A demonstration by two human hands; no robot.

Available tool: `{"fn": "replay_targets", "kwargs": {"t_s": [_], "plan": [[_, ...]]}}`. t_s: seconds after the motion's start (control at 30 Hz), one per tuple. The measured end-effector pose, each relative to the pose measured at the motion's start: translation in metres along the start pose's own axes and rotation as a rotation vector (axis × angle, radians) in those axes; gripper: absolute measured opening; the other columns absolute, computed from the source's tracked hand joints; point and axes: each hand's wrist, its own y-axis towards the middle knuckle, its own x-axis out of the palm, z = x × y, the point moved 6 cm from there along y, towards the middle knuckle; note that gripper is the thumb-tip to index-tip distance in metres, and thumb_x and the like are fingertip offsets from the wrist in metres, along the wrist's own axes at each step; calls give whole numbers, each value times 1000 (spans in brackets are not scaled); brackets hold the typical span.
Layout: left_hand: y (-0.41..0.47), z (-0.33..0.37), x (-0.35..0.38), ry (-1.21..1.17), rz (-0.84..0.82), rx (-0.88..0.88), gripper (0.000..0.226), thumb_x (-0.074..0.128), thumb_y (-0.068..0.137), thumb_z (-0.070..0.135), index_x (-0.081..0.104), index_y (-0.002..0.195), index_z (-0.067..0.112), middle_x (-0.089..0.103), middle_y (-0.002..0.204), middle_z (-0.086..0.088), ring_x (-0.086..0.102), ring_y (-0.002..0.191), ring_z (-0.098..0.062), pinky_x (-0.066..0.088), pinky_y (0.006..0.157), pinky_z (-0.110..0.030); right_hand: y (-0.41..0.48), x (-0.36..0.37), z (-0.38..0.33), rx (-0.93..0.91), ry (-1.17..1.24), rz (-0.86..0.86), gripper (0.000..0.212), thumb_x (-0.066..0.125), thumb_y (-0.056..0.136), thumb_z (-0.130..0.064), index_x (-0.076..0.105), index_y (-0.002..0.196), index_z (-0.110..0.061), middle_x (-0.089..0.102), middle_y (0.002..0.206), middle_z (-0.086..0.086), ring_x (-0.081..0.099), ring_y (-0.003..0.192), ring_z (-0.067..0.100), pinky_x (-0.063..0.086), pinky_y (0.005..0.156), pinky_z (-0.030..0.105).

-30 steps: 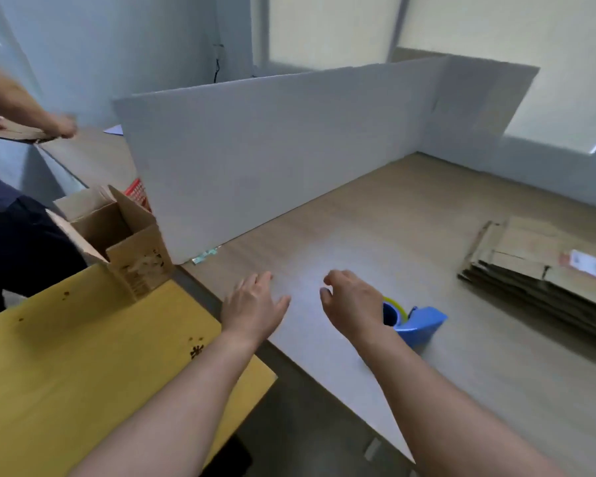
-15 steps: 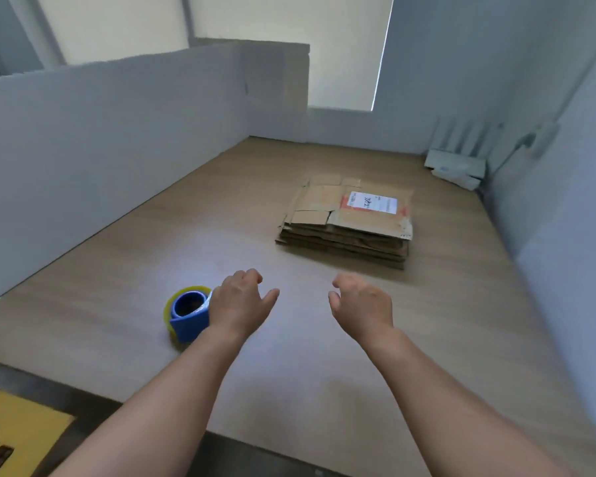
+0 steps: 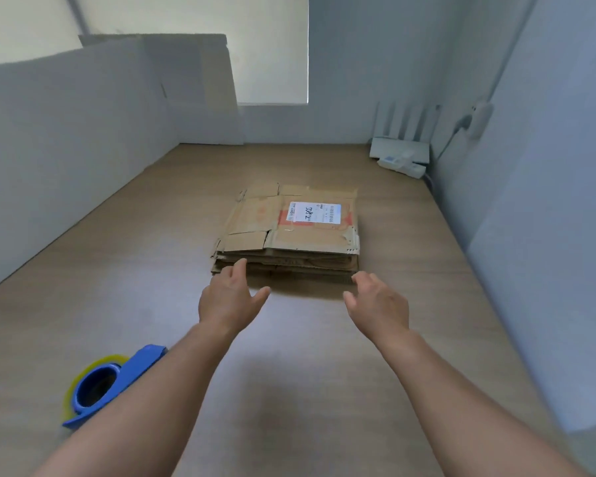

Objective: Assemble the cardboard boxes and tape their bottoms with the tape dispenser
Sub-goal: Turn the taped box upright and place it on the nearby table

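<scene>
step (my guess): take one flat box off the pile; nothing assembled or taped in view yet
left hand (image 3: 228,297): empty, fingers straight and spread, thumb out; held at the near left corner of the pile, index tip overlaps the edge, can't tell if it touches
right hand (image 3: 379,301): empty, fingers loosely spread; just short of the near right corner, apart from the cardboard
stack of flattened cardboard boxes (image 3: 289,235): mid-table, several layers lying flat, near edges ragged and not flush; top piece has a white shipping label (image 3: 315,212) with red tape marks around it
tape dispenser (image 3: 107,383): blue, yellowish roll, lying on the table (image 3: 289,373) by the left forearm, well apart from the pile, nobody holding it
how to do it well: thumbs on top, fingertips under the top sheet only; split one layer at the near edge before lifting; lift the near edge first and draw it toward the body
watch out: layers look stuck close together, easy to grab two; loose flaps on the left side could catch and drag the pile
after that: likely square the box open on the bare wood near the dispenser so tape is within reach
rest: white partition boards (image 3: 66,132) on the left and back; router (image 3: 399,146) and power strip (image 3: 401,165) in the far right corner
</scene>
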Motion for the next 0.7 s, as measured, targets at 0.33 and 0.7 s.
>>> {"fn": "replay_targets", "kwargs": {"t_s": [0.33,0.7], "plan": [[126,-25,48,34,7,-70,98,50,82,68,8,152,14,9,159,-12,8,147,-27,16,118,-43,98,37,22,204,36,-22,88,47,89,-58,0,152,-17,28,149,9,29,135,26,29,107,36],[152,-30,59,-70,-18,-109,64,53,84,50,36,136,17,34,143,-9,32,128,-37,31,108,-47,107,60,6,171,124,56,90,52,88,-54,8,151,-8,26,151,9,25,138,25,21,112,34]]}}
